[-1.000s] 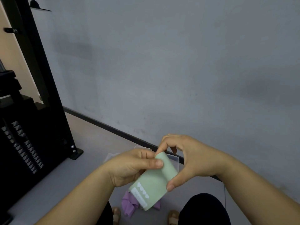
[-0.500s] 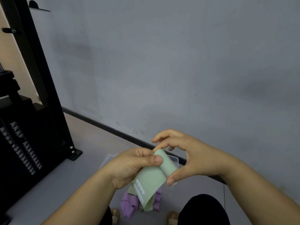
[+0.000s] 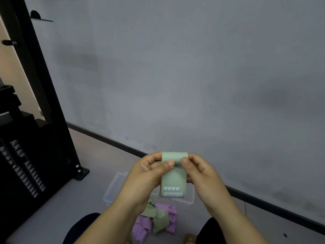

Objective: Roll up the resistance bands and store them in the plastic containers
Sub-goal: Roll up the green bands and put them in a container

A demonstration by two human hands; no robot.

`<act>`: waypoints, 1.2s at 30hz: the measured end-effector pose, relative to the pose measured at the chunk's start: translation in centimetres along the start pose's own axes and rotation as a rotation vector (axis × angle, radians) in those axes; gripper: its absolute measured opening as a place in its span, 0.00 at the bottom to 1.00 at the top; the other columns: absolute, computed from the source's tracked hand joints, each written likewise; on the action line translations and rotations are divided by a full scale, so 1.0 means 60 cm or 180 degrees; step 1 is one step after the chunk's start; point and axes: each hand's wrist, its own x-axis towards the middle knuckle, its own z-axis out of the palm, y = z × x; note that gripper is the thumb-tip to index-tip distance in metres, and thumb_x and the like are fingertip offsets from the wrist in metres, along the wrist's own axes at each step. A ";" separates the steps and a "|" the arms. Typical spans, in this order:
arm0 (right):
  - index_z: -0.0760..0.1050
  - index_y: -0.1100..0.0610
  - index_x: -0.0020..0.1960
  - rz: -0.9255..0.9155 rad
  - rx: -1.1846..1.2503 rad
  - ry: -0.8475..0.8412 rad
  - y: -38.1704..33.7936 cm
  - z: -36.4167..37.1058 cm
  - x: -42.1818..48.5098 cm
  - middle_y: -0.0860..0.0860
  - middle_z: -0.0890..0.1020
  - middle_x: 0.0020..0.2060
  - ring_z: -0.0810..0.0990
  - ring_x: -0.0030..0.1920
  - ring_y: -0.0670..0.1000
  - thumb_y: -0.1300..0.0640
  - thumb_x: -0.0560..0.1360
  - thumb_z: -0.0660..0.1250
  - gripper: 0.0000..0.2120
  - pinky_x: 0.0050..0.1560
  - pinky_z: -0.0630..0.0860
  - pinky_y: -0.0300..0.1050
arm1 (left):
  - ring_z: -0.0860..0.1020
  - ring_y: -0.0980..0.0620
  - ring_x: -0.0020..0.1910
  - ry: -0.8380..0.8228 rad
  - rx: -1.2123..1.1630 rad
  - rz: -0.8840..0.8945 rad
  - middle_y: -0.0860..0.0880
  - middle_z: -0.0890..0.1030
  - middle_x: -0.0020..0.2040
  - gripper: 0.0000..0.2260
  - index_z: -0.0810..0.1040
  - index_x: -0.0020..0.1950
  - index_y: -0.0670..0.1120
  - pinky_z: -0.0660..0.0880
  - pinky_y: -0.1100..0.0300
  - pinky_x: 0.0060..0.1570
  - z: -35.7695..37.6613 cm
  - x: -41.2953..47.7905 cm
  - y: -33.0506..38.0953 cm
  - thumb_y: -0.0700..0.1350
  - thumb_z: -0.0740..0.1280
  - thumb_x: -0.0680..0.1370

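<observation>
We see the pale green resistance band [image 3: 174,179] held up in front of the person, above the floor. The left hand [image 3: 145,176] and the right hand [image 3: 203,175] pinch its rolled top edge from either side, thumbs pressed on the front, fingers curled behind. The rest of the band hangs flat, with white hearts printed near its lower end. Below the hands a clear plastic container [image 3: 113,188] sits on the grey floor [image 3: 52,213], and a loose pile of green and purple bands [image 3: 156,221] lies just beside it. A black weight machine [image 3: 26,155] stands at the left.
</observation>
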 end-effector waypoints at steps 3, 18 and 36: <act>0.78 0.57 0.51 -0.0067 -0.0006 0.0179 0.000 0.001 0.003 0.49 0.85 0.40 0.84 0.40 0.49 0.44 0.65 0.64 0.20 0.40 0.79 0.39 | 0.82 0.38 0.50 -0.0042 0.0056 0.0024 0.38 0.83 0.48 0.18 0.78 0.56 0.39 0.77 0.45 0.54 0.000 -0.001 -0.003 0.43 0.73 0.68; 0.79 0.49 0.52 -0.0194 -0.0167 -0.0140 0.007 -0.025 0.000 0.47 0.84 0.40 0.82 0.43 0.42 0.60 0.69 0.68 0.13 0.41 0.75 0.32 | 0.84 0.47 0.46 -0.0278 0.0700 -0.0166 0.44 0.84 0.47 0.13 0.78 0.56 0.44 0.80 0.54 0.47 -0.010 0.003 0.000 0.46 0.69 0.73; 0.78 0.54 0.48 -0.0065 -0.0195 -0.0056 0.018 -0.018 0.004 0.48 0.84 0.40 0.83 0.42 0.48 0.46 0.64 0.66 0.16 0.43 0.79 0.41 | 0.82 0.50 0.44 -0.0066 0.0450 0.0204 0.43 0.83 0.48 0.14 0.79 0.48 0.43 0.78 0.62 0.40 -0.012 0.003 -0.008 0.29 0.72 0.67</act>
